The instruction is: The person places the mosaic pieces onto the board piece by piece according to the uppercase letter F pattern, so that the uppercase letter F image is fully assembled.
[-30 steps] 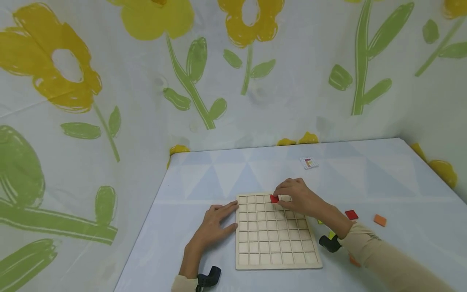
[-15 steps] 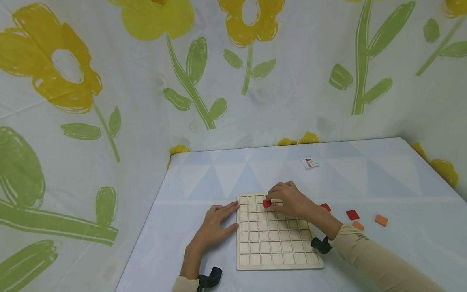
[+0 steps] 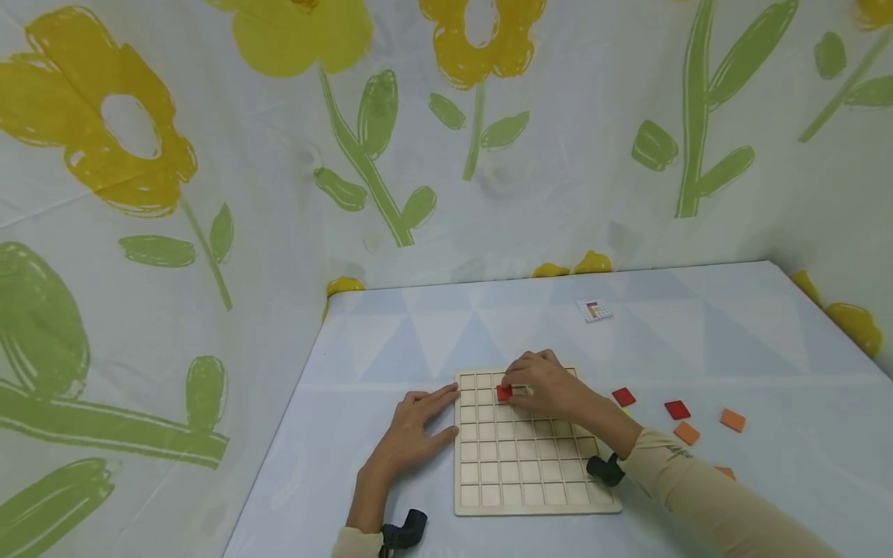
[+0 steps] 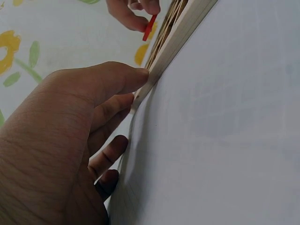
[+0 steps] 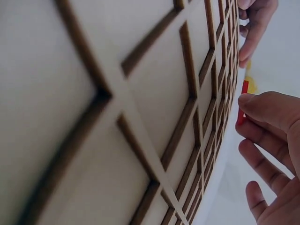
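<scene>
A wooden grid board (image 3: 508, 471) with raised dividers lies flat on the table. My right hand (image 3: 547, 385) pinches a red square tile (image 3: 504, 393) between thumb and fingers, close over the board's upper left cells. In the right wrist view the red tile (image 5: 243, 102) stands edge-on, just off the grid (image 5: 154, 89). My left hand (image 3: 410, 428) has its fingers extended, with fingertips and thumb at the board's left edge. The left wrist view shows the left thumb (image 4: 123, 77) against the wooden side (image 4: 161, 61).
Right of the board lie red tiles (image 3: 677, 409) and several orange tiles (image 3: 687, 432), with a bit of yellow showing by the right arm. A small patterned card (image 3: 594, 311) lies at the back. A floral curtain (image 3: 558, 155) stands behind the table.
My right hand has moved left and slightly nearer with the red tile, over the board. Tiles once behind the right arm now show. The left hand stays at the edge.
</scene>
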{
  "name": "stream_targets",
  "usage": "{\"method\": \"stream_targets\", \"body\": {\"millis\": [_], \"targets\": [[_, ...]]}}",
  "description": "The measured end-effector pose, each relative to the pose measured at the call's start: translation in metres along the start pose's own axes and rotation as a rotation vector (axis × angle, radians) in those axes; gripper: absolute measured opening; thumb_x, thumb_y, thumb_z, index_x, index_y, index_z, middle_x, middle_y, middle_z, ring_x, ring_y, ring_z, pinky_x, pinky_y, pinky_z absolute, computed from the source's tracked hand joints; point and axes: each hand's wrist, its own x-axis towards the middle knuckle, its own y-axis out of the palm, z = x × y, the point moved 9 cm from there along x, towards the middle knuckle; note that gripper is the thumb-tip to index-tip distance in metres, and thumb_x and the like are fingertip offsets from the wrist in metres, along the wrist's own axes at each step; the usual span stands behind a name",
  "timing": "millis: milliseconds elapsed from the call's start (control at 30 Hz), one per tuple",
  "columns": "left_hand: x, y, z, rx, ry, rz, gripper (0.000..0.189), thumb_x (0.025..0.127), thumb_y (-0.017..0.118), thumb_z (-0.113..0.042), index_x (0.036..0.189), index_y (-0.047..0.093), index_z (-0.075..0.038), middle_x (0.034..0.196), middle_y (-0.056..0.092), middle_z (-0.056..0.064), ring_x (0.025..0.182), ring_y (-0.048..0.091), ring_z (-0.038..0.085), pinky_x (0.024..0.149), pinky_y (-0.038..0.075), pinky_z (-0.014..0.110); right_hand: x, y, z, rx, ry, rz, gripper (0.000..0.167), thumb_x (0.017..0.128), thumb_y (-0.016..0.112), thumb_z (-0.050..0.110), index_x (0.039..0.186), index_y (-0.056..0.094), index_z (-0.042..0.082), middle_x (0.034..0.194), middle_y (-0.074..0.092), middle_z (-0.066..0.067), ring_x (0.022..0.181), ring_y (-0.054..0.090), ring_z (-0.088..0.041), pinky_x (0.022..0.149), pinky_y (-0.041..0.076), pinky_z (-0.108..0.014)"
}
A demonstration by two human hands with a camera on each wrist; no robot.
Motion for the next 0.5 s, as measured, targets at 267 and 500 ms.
{"method": "stream_targets", "body": {"millis": [267, 500], "targets": [[0.0009, 0.0016, -0.0013, 0.013, 0.021, 0.0, 0.06, 0.093, 0.066, -0.041, 0.149, 0.05, -0.032, 0.154, 0.038, -0.023, 0.123, 0.041, 0.015, 0.099, 0.035, 0.049, 0.0004, 0.0094, -0.0013, -0.057, -0.004, 0.011, 0.015, 0.081, 0.084, 0.016, 0.095, 0.079, 0.015, 0.1, 0.072, 0.001, 0.096, 0.061, -0.02, 0.08, 0.042, -0.044], [0.0002, 0.0015, 0.0012, 0.021, 0.012, -0.006, 0.06, 0.093, 0.067, -0.042, 0.149, 0.05, -0.033, 0.154, 0.038, -0.024, 0.123, 0.041, 0.014, 0.098, 0.035, 0.048, 0.0019, 0.0114, -0.0033, -0.043, 0.0, 0.014, 0.016, 0.081, 0.084, 0.017, 0.096, 0.079, 0.014, 0.101, 0.072, 0.001, 0.097, 0.061, -0.02, 0.081, 0.042, -0.045]]}}
